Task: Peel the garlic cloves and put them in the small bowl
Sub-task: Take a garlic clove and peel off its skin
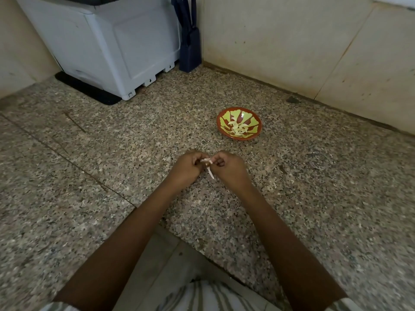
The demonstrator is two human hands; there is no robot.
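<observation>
My left hand [185,168] and my right hand [229,169] meet over the middle of the granite counter [134,164]. Between their fingertips they pinch a small garlic clove [206,161]. A pale strip of skin [210,172] hangs down from the clove between the hands. Beyond and to the right stands the small bowl [239,126], red-rimmed with a yellow-green pattern. It holds several peeled white cloves [238,127].
A white appliance [107,43] on a black mat [89,90] stands at the back left, with a dark knife block [190,50] beside it in the corner. Tiled walls [292,41] close off the back and right. The counter's inner edge lies near my body.
</observation>
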